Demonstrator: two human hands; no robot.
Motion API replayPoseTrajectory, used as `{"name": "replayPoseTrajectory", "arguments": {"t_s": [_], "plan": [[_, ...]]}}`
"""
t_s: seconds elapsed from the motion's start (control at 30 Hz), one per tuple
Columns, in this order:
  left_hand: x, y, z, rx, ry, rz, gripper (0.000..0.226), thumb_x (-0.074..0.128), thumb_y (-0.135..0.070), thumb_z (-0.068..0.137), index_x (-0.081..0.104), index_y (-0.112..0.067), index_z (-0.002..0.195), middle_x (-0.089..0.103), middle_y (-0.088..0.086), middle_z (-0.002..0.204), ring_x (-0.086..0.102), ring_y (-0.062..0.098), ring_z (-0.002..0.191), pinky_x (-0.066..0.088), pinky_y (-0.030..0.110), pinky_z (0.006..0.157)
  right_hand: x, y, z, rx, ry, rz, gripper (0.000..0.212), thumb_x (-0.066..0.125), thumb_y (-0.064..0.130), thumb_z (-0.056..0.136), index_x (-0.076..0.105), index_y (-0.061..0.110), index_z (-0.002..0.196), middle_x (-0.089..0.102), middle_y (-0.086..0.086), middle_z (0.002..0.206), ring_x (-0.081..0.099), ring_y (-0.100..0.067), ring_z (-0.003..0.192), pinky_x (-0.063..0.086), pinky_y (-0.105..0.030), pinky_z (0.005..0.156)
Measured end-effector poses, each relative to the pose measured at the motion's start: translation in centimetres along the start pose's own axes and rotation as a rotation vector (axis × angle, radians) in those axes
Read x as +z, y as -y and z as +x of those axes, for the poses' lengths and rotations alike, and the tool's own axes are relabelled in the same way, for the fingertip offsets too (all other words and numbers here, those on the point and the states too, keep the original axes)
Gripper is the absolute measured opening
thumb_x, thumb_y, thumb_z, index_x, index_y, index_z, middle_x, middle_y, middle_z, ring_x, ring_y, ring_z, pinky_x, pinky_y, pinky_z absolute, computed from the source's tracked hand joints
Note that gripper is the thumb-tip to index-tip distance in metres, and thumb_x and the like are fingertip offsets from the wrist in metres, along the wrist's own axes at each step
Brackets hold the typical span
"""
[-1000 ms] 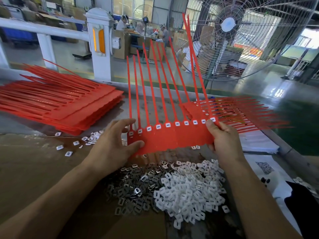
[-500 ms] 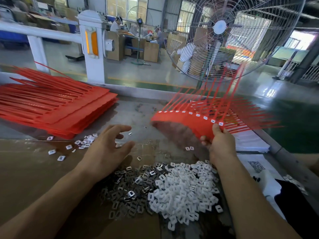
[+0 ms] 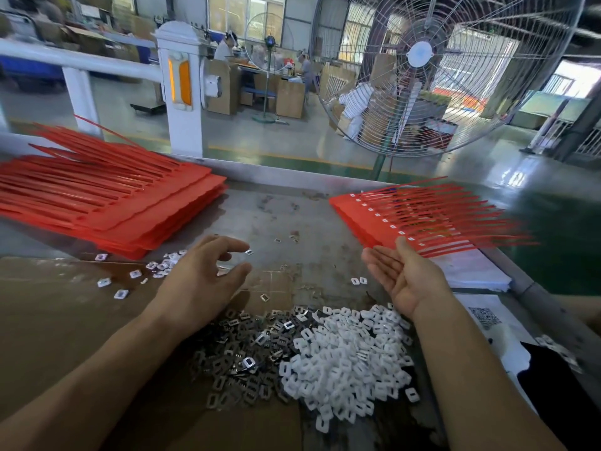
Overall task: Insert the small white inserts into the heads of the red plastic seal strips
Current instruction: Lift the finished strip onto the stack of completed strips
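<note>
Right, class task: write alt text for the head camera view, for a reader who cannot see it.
Two empty bare hands, left and right, hover open above heaped small white plastic inserts and grey metal clips. Red plastic seal strips lie stacked far left; a fitted sheet rests right.

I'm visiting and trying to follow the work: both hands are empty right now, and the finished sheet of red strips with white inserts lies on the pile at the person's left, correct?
Not quite. The head view shows the finished sheet of red strips with white inserts lying on the pile at the person's right, beyond the right hand. The rest holds: the left hand and the right hand are both empty.
</note>
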State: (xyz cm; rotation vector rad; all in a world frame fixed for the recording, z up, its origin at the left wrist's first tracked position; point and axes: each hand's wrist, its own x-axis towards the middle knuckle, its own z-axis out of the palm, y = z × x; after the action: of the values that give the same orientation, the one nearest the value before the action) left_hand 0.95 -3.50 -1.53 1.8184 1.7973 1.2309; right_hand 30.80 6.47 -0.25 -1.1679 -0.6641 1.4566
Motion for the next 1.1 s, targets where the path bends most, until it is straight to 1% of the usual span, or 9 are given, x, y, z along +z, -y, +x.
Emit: {"name": "replayPoseTrajectory", "arguments": {"t_s": [0.1, 0.2, 0.33, 0.5, 0.63, 0.77, 0.87, 1.0, 1.1], "plan": [[-0.2, 0.1, 0.0, 0.001, -0.002, 0.025, 0.022, 0.069, -0.03, 0.092, 0.069, -0.032, 0.114, 0.055, -0.021, 0.108, 0.055, -0.01, 0.097, 0.039, 0.011, 0.078, 0.2, -0.2, -0.5, -0.08, 0.009, -0.242, 0.053, 0.043, 0.047, 0.109, 0.069, 0.002, 0.098, 0.078, -0.01, 0.077, 0.074, -0.017, 0.058, 0.054, -0.023, 0.043], [-0.3, 0.2, -0.1, -0.005, 0.005, 0.06, 0.019, 0.069, -0.032, 0.092, 0.069, -0.034, 0.11, 0.056, -0.021, 0.1, 0.052, -0.019, 0.091, 0.036, -0.001, 0.073, 0.5, -0.8, -1.0, -0.157, 0.025, -0.433, 0.038, 0.053, 0.035, 0.107, 0.07, 0.002, 0.1, 0.077, -0.011, 0.075, 0.07, -0.017, 0.053, 0.052, -0.023, 0.043], [-0.4, 0.2, -0.2, -0.033, 0.048, 0.08, 0.019, 0.066, -0.035, 0.094, 0.072, -0.032, 0.112, 0.061, -0.012, 0.108, 0.059, -0.008, 0.089, 0.037, -0.001, 0.071, 0.8, -1.4, -1.9, -0.17, 0.065, -0.525, 0.024, 0.061, 0.023, 0.104, 0.072, 0.001, 0.1, 0.078, -0.012, 0.079, 0.072, -0.019, 0.059, 0.056, -0.025, 0.051], [-0.4, -0.7, -0.6, -0.028, 0.111, 0.031, 0.021, 0.067, -0.038, 0.093, 0.073, -0.031, 0.111, 0.067, -0.01, 0.105, 0.065, 0.0, 0.091, 0.049, 0.018, 0.081, 2.6, -2.2, -3.1, -0.147, 0.161, -0.353, 0.02, 0.058, 0.018, 0.104, 0.07, 0.001, 0.1, 0.076, -0.011, 0.075, 0.07, -0.017, 0.057, 0.056, -0.024, 0.049], [0.3, -2.0, -1.2, -0.037, 0.18, -0.146, 0.017, 0.066, -0.037, 0.094, 0.073, -0.027, 0.106, 0.074, -0.008, 0.091, 0.071, 0.005, 0.082, 0.057, 0.031, 0.083, 3.7, -2.9, -3.6, -0.098, 0.277, -0.352, 0.021, 0.058, 0.017, 0.104, 0.071, 0.001, 0.1, 0.077, -0.011, 0.078, 0.071, -0.017, 0.059, 0.056, -0.024, 0.05], [0.3, -3.0, -1.6, -0.11, 0.308, -0.44, 0.033, 0.062, -0.046, 0.092, 0.074, -0.022, 0.11, 0.075, 0.006, 0.101, 0.074, 0.022, 0.094, 0.057, 0.049, 0.092, 3.7, -2.8, -3.6, -0.124, 0.31, -0.368, 0.02, 0.061, 0.017, 0.102, 0.074, 0.003, 0.098, 0.077, -0.013, 0.081, 0.071, -0.018, 0.06, 0.055, -0.025, 0.049], [0.1, -3.1, -1.8, -0.122, 0.29, -0.465, 0.039, 0.052, -0.057, 0.092, 0.076, -0.031, 0.109, 0.073, -0.006, 0.105, 0.069, 0.01, 0.102, 0.055, 0.037, 0.095, 3.3, -2.6, -3.5, -0.196, 0.268, -0.418, 0.018, 0.063, 0.019, 0.102, 0.077, 0.011, 0.093, 0.078, -0.012, 0.084, 0.07, -0.02, 0.061, 0.053, -0.026, 0.048], [-0.1, -2.9, -1.5, -0.168, 0.184, -0.514, 0.037, 0.051, -0.054, 0.093, 0.077, -0.032, 0.106, 0.074, -0.009, 0.102, 0.068, 0.004, 0.098, 0.056, 0.027, 0.088, 3.3, -2.9, -4.2, -0.378, 0.249, -0.608, 0.02, 0.064, 0.025, 0.1, 0.078, 0.029, 0.086, 0.078, -0.003, 0.083, 0.065, -0.013, 0.058, 0.048, -0.024, 0.047], [-0.3, -2.6, -1.1, -0.146, 0.073, -0.465, 0.029, 0.059, -0.049, 0.091, 0.077, -0.031, 0.105, 0.073, -0.01, 0.099, 0.069, 0.0, 0.089, 0.058, 0.026, 0.077, 3.8, -3.2, -4.6, -0.467, 0.241, -0.695, 0.02, 0.064, 0.027, 0.099, 0.076, 0.026, 0.083, 0.076, 0.002, 0.078, 0.061, -0.011, 0.054, 0.044, -0.024, 0.046]]}}
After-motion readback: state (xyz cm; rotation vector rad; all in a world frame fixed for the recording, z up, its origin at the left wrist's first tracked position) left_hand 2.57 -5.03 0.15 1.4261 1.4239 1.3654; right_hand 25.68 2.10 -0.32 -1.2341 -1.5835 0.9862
